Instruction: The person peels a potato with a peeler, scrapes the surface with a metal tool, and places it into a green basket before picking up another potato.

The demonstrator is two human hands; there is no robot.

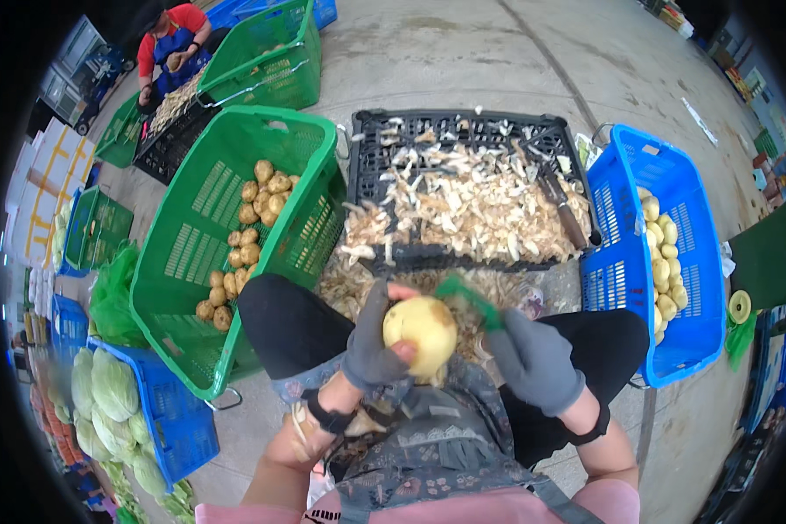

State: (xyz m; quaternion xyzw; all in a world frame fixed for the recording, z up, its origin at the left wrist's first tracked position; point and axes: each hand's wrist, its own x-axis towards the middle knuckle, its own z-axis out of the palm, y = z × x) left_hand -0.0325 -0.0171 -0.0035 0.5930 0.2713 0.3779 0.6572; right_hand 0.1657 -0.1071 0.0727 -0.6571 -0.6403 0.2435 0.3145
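Note:
A mostly peeled potato (421, 327), pale yellow with a few brown spots, rests in my gloved left hand (368, 348), whose bare fingertips press against its sides. My right hand (534, 362), in a grey glove, is closed round a green peeler (465, 295); motion blurs it beside the potato's upper right. Ahead of both hands, an upturned black crate (362, 157) bears a heap of peelings (463, 201). On its right side lies a knife (561, 205) with a brown handle. Peel scraps cling to my left forearm and apron.
Left of my knees leans a green basket (179, 210) with unpeeled potatoes (262, 196). To the right, a blue basket (616, 288) holds peeled potatoes (664, 262). Cabbages (113, 393) fill a blue crate (183, 419) at lower left. Another person (175, 48) sits at far left beside more baskets.

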